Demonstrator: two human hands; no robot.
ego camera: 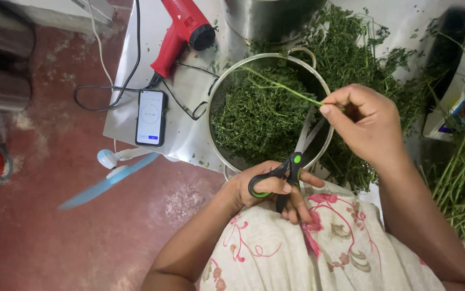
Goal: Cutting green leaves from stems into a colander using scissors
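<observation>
The metal colander point(219, 116) heaped with cut green herbs point(254, 118) fills the near middle of the tabletop point(189, 81), its rim over the near edge. Behind it a steel pot point(270, 16) and loose herb sprigs point(362, 59) block the far side and the right. Toward the left edge a phone point(151, 117), a red hair dryer point(181, 32) and trailing black cable point(114, 94) leave only narrow bare strips between them. Long stalks point(464, 178) crowd the right edge.
</observation>
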